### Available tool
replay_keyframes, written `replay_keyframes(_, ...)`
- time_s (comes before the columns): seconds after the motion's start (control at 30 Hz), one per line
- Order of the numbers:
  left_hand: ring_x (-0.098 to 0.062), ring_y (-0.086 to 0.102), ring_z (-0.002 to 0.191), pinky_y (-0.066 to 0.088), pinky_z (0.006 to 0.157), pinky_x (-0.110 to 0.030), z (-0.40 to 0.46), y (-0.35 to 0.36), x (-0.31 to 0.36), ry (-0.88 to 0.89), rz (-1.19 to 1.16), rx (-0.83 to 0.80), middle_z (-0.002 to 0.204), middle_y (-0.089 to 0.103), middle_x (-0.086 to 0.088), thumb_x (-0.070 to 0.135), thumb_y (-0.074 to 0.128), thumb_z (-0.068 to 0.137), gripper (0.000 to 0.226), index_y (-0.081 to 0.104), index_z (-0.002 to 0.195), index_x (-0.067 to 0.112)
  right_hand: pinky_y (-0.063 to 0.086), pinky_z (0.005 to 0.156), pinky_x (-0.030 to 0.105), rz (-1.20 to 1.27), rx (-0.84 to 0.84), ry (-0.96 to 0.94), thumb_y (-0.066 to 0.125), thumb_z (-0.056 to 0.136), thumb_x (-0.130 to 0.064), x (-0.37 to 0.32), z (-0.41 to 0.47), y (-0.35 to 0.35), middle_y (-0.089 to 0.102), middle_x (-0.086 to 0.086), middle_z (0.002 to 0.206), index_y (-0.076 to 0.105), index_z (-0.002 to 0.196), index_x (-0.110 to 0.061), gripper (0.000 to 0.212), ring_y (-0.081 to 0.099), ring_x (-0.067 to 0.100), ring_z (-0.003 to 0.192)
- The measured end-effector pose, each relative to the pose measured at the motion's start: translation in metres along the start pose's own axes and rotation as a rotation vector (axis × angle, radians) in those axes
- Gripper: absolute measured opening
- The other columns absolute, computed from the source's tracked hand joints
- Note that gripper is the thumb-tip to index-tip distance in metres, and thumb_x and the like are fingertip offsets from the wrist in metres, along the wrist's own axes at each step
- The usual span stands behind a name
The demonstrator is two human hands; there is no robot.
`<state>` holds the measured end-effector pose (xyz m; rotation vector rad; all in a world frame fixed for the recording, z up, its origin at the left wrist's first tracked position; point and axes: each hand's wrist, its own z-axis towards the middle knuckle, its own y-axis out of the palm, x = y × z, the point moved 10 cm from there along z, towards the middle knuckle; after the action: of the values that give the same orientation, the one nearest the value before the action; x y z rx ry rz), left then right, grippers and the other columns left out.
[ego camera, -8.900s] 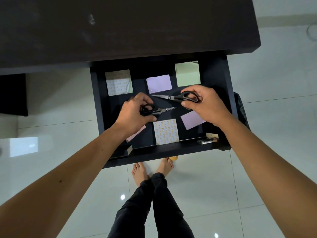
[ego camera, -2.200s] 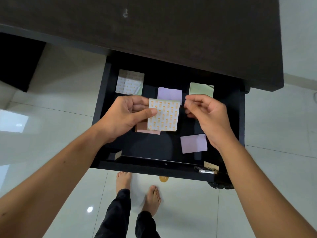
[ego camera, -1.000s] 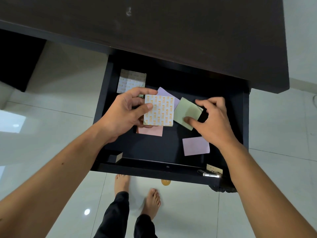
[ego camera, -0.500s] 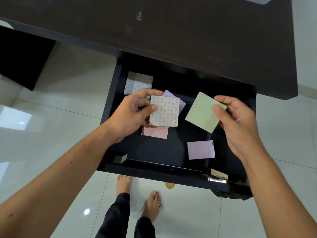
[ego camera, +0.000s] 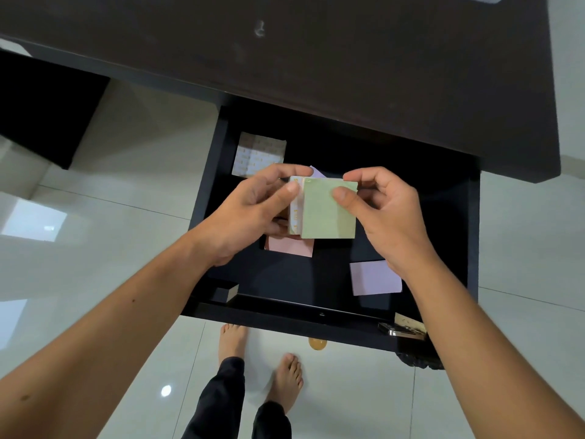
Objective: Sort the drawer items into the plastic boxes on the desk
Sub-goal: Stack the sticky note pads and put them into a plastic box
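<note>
Pale glossy floor tiles (ego camera: 95, 172) spread beneath a dark surface (ego camera: 316, 58) whose open drawer (ego camera: 471, 236) sits below my view. I see my left hand (ego camera: 250, 217) gripping a patterned pad (ego camera: 295, 204) by its left edge, over the drawer's middle. My right hand (ego camera: 380, 213) pinches a green pad (ego camera: 326, 213) laid against it, overlapping on the right. Lying in the drawer: another patterned pad (ego camera: 258, 153) far left, a pink pad (ego camera: 292, 247) under my hands, a lilac pad (ego camera: 375, 278) near right.

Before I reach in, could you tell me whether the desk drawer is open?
Open: the drawer is pulled out from under the desk, its sticky notes showing.
</note>
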<state>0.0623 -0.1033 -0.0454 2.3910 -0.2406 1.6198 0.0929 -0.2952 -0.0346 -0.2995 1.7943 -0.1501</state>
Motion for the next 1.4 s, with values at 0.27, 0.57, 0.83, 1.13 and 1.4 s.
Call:
replay_keyframes(0.27, -0.026, 0.076, 0.108, 0.065, 0.086, -0.05, 0.0, -0.003, -0.001, 0.04, 0.065, 0.029, 0.128, 0.068, -0.01, 0.004, 0.072, 0.096, 0.05, 0.056, 0.139, 0.024, 0.066, 0.076, 0.042, -0.052, 0.084, 0.019, 0.09, 0.083, -0.032, 0.001, -0.003, 0.002, 0.078, -0.006, 0.101, 0.071, 0.105, -0.026, 0.03, 0.078, 0.018, 0.089)
replay_keyframes(0.57, -0.019, 0.074, 0.11, 0.064, 0.079, -0.033, -0.006, -0.007, 0.002, -0.008, -0.058, 0.053, 0.127, 0.071, -0.001, 0.002, 0.056, 0.105, 0.042, 0.053, 0.143, 0.019, 0.062, 0.064, 0.037, 0.058, 0.001, 0.037, 0.08, 0.093, -0.023, 0.0, -0.002, 0.007, 0.079, 0.002, 0.095, 0.074, 0.109, -0.018, 0.018, 0.078, 0.022, 0.085)
replay_keyframes(0.83, -0.026, 0.073, 0.115, 0.064, 0.086, -0.042, -0.053, -0.046, 0.029, 0.068, -0.095, 0.152, 0.127, 0.071, -0.007, 0.0, 0.054, 0.104, 0.041, 0.053, 0.141, 0.018, 0.056, 0.077, 0.027, 0.082, -0.103, -0.004, 0.065, 0.094, -0.052, -0.015, 0.013, 0.039, 0.079, 0.001, 0.094, 0.079, 0.107, -0.019, 0.038, 0.072, 0.014, 0.086)
replay_keyframes(1.13, -0.032, 0.074, 0.112, 0.064, 0.085, -0.046, -0.086, -0.092, 0.03, 0.073, -0.094, 0.23, 0.131, 0.068, -0.016, 0.001, 0.055, 0.102, 0.041, 0.055, 0.141, 0.014, 0.052, 0.084, 0.029, -0.382, -0.082, -0.135, 0.082, 0.09, -0.035, -0.016, 0.055, 0.096, 0.065, -0.006, 0.109, 0.07, 0.132, -0.025, 0.045, 0.061, 0.017, 0.098)
replay_keyframes(1.4, -0.032, 0.073, 0.112, 0.064, 0.085, -0.045, -0.087, -0.093, 0.012, 0.014, -0.114, 0.228, 0.131, 0.069, -0.013, 0.002, 0.057, 0.102, 0.041, 0.056, 0.141, 0.015, 0.041, 0.111, 0.037, -0.636, -0.168, -0.065, 0.076, 0.094, -0.042, -0.011, 0.069, 0.11, 0.059, 0.011, 0.147, 0.05, 0.155, -0.024, 0.069, 0.044, 0.032, 0.146)
